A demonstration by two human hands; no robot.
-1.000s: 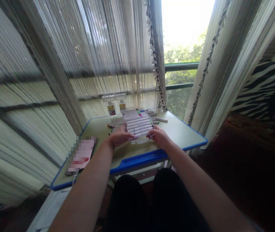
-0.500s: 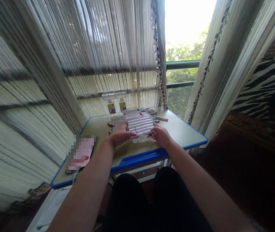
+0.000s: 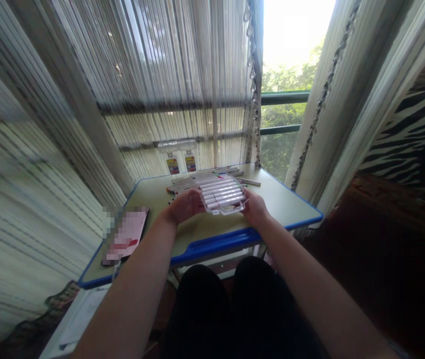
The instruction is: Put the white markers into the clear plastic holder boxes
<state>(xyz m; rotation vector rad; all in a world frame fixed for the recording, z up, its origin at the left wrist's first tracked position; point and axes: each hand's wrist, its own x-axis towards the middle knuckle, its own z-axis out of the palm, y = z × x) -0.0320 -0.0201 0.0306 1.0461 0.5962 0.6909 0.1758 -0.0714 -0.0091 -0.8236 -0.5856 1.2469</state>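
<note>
Between my hands is a clear plastic marker case (image 3: 223,209) with a row of white markers (image 3: 220,192) lying side by side in it. It is held above the desk, its handle edge toward me. My left hand (image 3: 189,204) grips the case's left side, and my right hand (image 3: 254,207) is closed around its right side. The fingers under the case are hidden. Behind it, more loose markers (image 3: 180,185) are spread on the desk, partly covered by the case. One marker (image 3: 251,182) lies apart at the right.
The pale desk (image 3: 287,199) has a blue rim. A clear plastic piece with two labels (image 3: 172,166) stands at its back edge. A tablet-like device (image 3: 128,234), partly pixelated, lies at the left. String curtains (image 3: 167,65) hang close behind the desk.
The case has shifted slightly right and tilted in my hands, its handle edge showing more plainly. My left thumb has moved off its top face toward the side. The view has shifted a little.
</note>
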